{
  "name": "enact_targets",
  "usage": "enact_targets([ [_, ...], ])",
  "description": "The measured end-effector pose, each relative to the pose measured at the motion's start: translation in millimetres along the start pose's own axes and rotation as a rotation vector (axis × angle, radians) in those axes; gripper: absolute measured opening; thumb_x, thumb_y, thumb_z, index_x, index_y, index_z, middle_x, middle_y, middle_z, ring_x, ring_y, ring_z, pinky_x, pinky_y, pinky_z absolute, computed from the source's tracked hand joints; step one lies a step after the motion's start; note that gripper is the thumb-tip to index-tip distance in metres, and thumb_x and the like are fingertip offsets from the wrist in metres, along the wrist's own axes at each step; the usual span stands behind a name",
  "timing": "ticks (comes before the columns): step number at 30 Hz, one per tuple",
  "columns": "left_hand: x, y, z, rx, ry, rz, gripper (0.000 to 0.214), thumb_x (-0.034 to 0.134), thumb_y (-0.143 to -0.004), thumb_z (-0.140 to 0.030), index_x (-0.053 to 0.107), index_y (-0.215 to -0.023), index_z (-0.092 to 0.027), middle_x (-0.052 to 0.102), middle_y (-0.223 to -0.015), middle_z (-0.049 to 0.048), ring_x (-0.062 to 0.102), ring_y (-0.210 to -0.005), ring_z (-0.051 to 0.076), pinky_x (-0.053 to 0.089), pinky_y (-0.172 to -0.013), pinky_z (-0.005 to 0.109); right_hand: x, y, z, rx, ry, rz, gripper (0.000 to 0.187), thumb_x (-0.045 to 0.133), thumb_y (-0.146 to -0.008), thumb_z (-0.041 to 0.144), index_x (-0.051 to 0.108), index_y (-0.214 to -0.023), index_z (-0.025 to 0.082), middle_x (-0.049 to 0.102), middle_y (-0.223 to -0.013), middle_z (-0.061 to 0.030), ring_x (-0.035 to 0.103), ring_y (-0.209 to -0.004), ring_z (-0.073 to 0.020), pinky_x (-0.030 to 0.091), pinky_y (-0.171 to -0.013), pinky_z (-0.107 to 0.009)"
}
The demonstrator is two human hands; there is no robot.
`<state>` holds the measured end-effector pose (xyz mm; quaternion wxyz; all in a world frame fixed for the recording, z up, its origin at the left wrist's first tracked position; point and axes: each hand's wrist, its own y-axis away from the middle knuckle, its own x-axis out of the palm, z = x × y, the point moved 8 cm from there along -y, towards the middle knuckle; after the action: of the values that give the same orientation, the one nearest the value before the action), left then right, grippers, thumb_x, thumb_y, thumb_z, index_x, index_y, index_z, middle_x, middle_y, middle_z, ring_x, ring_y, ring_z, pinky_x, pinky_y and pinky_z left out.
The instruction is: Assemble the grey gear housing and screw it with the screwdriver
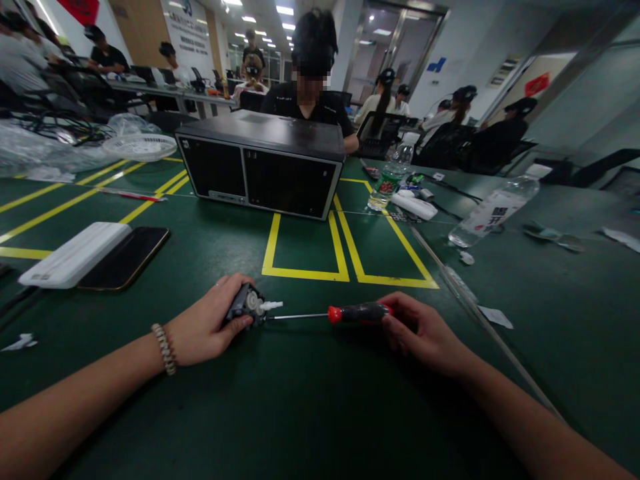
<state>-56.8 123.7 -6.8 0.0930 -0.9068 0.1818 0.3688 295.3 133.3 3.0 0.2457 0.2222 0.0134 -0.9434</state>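
My left hand (pixel 206 328) is closed around a small dark gear assembly (pixel 249 305) with white gears and a white shaft, pressing it against the green table (pixel 310 400). My right hand (pixel 424 332) grips the black and red handle of a screwdriver (pixel 350 313). The screwdriver lies level, and its thin metal tip points left into the side of the gear assembly. A beaded bracelet (pixel 165 348) circles my left wrist.
A white power bank (pixel 75 253) and a black phone (pixel 125 259) lie at the left. A black computer case (pixel 263 163) stands behind yellow floor-tape boxes (pixel 345 263). Water bottles (pixel 493 210) lie at the right. A person sits across the table, others farther back.
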Motion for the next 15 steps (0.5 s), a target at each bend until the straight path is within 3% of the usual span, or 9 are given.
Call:
enact_targets([
  [3, 1.4, -0.9, 1.8, 0.004, -0.013, 0.029, 0.042, 0.059, -0.097, -0.033, 0.047, -0.135, -0.022, 0.061, -0.123, 0.0130, 0.062, -0.103, 0.031, 0.052, -0.090, 0.053, 1.4, -0.2, -0.9, 0.012, 0.000, -0.003, 0.028, 0.056, -0.108, 0.042, 0.059, -0.124, 0.019, 0.063, -0.079, -0.0010, 0.063, -0.059, -0.0143, 0.050, -0.047, -0.025],
  [6, 2.3, -1.0, 1.5, 0.002, -0.013, 0.048, 0.041, 0.059, -0.098, -0.034, 0.046, -0.135, -0.022, 0.060, -0.124, 0.0135, 0.061, -0.105, 0.031, 0.051, -0.091, 0.053, 1.3, 2.4, 1.7, 0.000, -0.012, -0.023, 0.043, 0.064, -0.103, 0.033, 0.047, -0.142, 0.024, 0.068, -0.103, -0.0068, 0.066, -0.066, -0.0151, 0.056, -0.052, -0.028],
  [8, 1.1, -0.6, 0.2, 0.001, -0.019, 0.032, 0.040, 0.058, -0.098, -0.033, 0.046, -0.135, -0.022, 0.060, -0.123, 0.0129, 0.060, -0.105, 0.031, 0.051, -0.091, 0.053, 0.9, 3.8, 2.7, -0.013, -0.015, -0.027, 0.047, 0.068, -0.099, 0.027, 0.047, -0.141, 0.026, 0.068, -0.112, -0.0085, 0.067, -0.071, -0.0153, 0.060, -0.057, -0.029],
  [11, 0.7, -0.1, -0.6, 0.005, -0.039, 0.023, 0.039, 0.058, -0.098, -0.033, 0.046, -0.134, -0.021, 0.060, -0.121, 0.0123, 0.060, -0.104, 0.030, 0.050, -0.091, 0.052, -0.4, 3.3, 0.1, -0.016, 0.011, -0.022, 0.037, 0.068, -0.099, 0.026, 0.053, -0.133, 0.024, 0.069, -0.099, -0.0051, 0.067, -0.069, -0.0155, 0.059, -0.058, -0.029],
  [15, 1.8, -0.5, 0.7, 0.012, -0.037, 0.039, 0.040, 0.057, -0.098, -0.033, 0.045, -0.135, -0.022, 0.059, -0.121, 0.0120, 0.060, -0.104, 0.031, 0.050, -0.091, 0.052, -1.2, 0.3, -6.1, 0.018, 0.016, -0.013, 0.031, 0.059, -0.106, 0.040, 0.061, -0.128, 0.019, 0.068, -0.085, -0.0038, 0.064, -0.060, -0.0144, 0.053, -0.050, -0.027],
])
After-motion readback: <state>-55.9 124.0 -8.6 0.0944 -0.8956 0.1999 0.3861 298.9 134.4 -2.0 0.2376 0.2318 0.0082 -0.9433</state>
